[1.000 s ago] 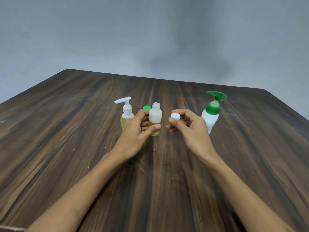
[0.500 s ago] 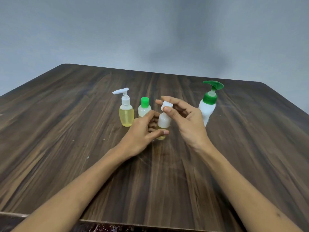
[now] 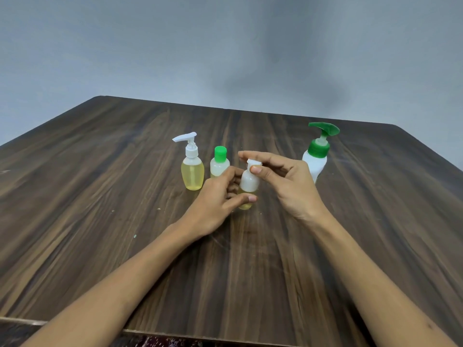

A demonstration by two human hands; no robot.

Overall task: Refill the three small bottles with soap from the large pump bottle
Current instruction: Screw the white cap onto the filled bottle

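Broadly, the dark wooden table carries everything: the large pump bottle with its green head stands far right, untouched, and two small bottles stand left of centre, a white-pump bottle full of yellow soap and just beside it a green-capped bottle. Between them and the pump bottle, the left hand grips the third small bottle low on its body, upright on the table, while the right hand pinches the white cap at its neck, thumb and forefinger closed on it. Whether the cap is coming off or going on cannot be told; I judge capping work on this bottle is in hand. Next calls for a steady left grip and a clean twist.
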